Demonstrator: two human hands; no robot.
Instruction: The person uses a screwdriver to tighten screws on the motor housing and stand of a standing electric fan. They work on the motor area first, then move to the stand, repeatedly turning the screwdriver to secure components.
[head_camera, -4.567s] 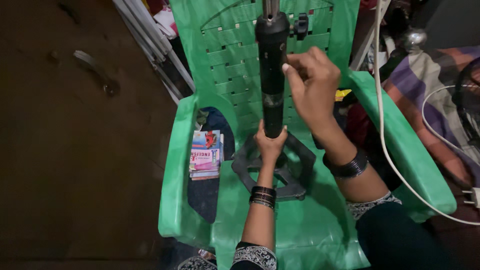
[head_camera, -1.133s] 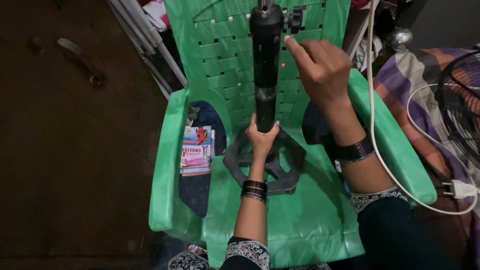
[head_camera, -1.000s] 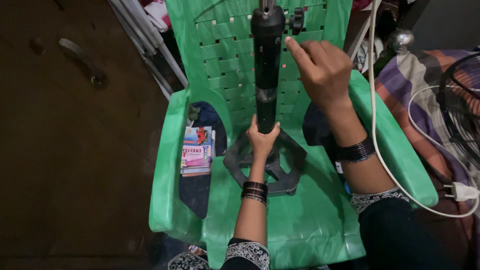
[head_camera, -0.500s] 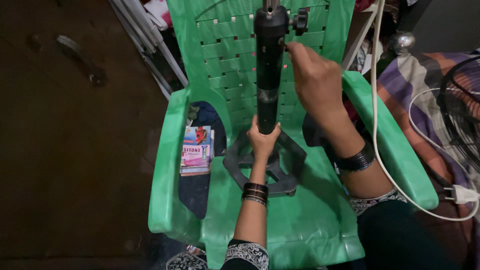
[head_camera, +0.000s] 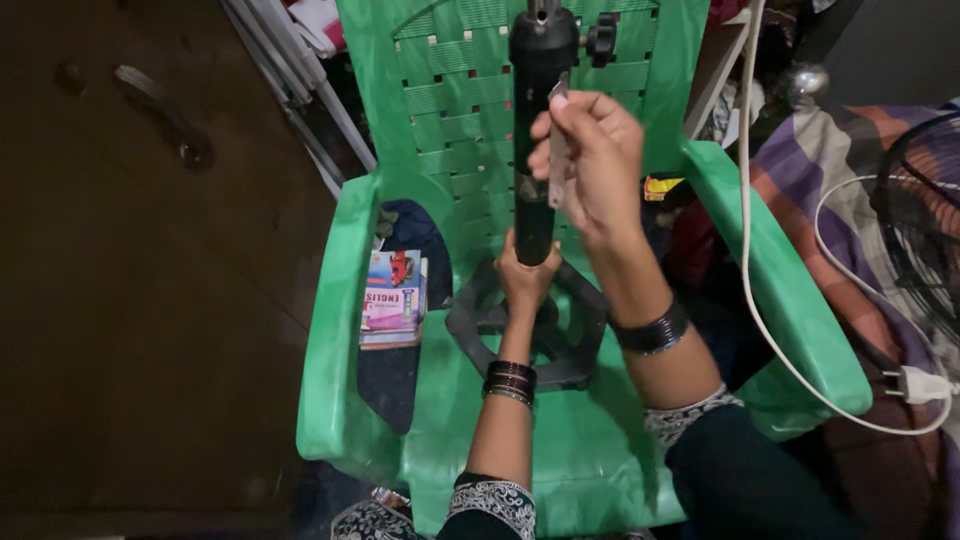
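A black fan stand pole (head_camera: 535, 130) rises upright from a dark round base (head_camera: 530, 325) that rests on the seat of a green plastic chair (head_camera: 610, 450). My left hand (head_camera: 527, 275) grips the pole low down, just above the base. My right hand (head_camera: 590, 160) is higher, beside the pole's right side, and pinches a thin flat metal strip (head_camera: 557, 150) held upright between its fingers. A black knob (head_camera: 601, 38) sticks out near the pole's top.
A small stack of printed booklets (head_camera: 392, 295) lies on a dark cloth on the seat's left. A white cable with a plug (head_camera: 915, 385) runs over the right armrest. A fan grille (head_camera: 925, 220) sits at far right. Dark floor lies left.
My right hand has come off the upper pole and drawn slightly back, now holding the metal strip upright. My left hand stays on the lower pole.
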